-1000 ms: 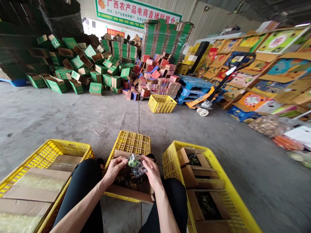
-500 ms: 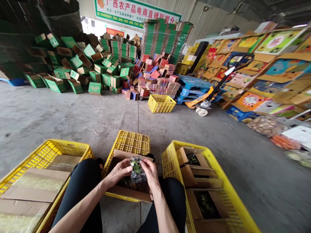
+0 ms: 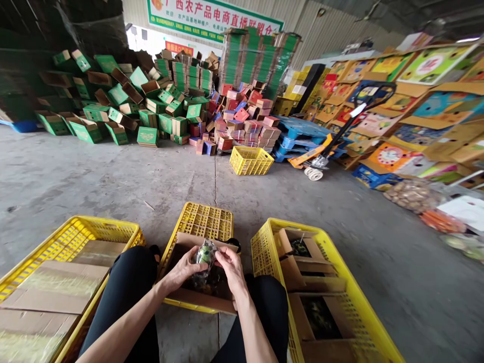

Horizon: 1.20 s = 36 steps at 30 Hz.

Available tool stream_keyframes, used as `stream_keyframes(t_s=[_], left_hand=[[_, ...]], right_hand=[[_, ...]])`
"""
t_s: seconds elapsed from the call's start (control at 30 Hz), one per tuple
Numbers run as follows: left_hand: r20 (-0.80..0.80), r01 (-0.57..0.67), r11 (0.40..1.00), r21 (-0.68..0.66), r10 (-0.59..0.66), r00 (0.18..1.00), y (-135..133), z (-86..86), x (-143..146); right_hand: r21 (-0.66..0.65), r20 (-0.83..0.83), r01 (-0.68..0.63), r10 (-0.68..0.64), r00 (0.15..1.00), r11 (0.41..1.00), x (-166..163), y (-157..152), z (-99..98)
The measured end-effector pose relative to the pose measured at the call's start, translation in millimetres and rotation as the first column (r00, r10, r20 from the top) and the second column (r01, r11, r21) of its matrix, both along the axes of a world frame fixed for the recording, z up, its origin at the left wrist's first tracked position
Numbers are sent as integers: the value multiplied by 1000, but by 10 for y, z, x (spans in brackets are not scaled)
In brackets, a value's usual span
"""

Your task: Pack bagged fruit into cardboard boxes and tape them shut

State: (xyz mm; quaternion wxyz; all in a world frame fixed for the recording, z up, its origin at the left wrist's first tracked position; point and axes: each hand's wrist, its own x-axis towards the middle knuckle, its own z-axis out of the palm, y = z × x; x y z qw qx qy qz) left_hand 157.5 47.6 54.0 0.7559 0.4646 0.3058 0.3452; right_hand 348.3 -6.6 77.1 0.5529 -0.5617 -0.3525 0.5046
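Both my hands hold a small green item wrapped in clear plastic [image 3: 204, 256] above an open cardboard box [image 3: 196, 298] that rests on an upturned yellow crate [image 3: 204, 220] between my knees. My left hand [image 3: 182, 269] grips the wrapped item from the left, fingers closed on it. From the right, my right hand [image 3: 230, 268] pinches the plastic. Dark contents lie in the box beneath the hands.
A yellow crate [image 3: 124, 232] with taped cartons sits at my left, another yellow crate [image 3: 340, 272] with open cartons at my right. Ahead lie bare concrete floor, a further yellow crate [image 3: 251, 160], piles of green boxes [image 3: 147, 108], blue pallets [image 3: 302, 132] and a pallet jack [image 3: 321, 159].
My hands have turned and lifted the wrapped item slightly and drawn closer together around it. The view has shifted a little.
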Motion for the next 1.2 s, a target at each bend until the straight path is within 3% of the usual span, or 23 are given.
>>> stream_keyframes(t_s=[0.13,0.27,0.37,0.47,0.63,0.77,0.93,1.2], left_hand=[[11,-1,1000,-10,1,1000,6,-37,22],[-50,-17,998,55,20,999,20,21,-1],[-73,107,989,105,-99,992,9,66,-42],[21,198,980,28,-199,980,-6,69,-69],[104,67,989,-131,-53,993,32,16,-65],[28,-60,994,-93,63,998,82,-49,-72],[-2,-158,985,-70,158,987,126,-130,-94],[23,-220,969,-108,224,974,154,-85,-25]], right_hand=[[-56,-115,108,-114,987,993,-14,6,-43],[-14,11,89,-88,996,996,22,14,10],[28,126,11,-15,992,1000,78,16,43],[15,154,-33,31,988,999,140,17,27],[27,0,156,-156,988,987,196,26,-21],[-3,-78,116,-116,990,993,170,13,-6],[9,13,61,-61,998,998,153,7,-36],[29,-69,213,-210,975,977,144,129,-211]])
